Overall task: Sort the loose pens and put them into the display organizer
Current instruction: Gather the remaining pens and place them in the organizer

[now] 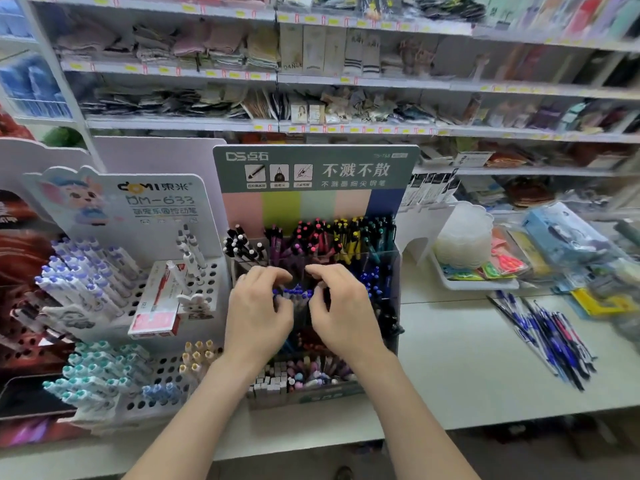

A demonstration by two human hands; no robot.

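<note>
A green-headed display organizer point(315, 168) stands on the white counter, its clear tiered compartments full of black, pink, yellow, teal and blue pens. Both hands sit over its middle tier. My left hand point(258, 313) and my right hand point(341, 313) curl their fingers around a bunch of blue-capped pens point(297, 293), holding it between them from either side. The pens' lower ends are hidden behind the hands. A pile of loose blue pens point(547, 334) lies on the counter to the right.
A white DOMI pen stand point(121, 202) with white, teal and cream pens and a red box point(156, 306) is on the left. A white tray point(474, 282) and packaged goods sit at the right. Stocked shelves rise behind.
</note>
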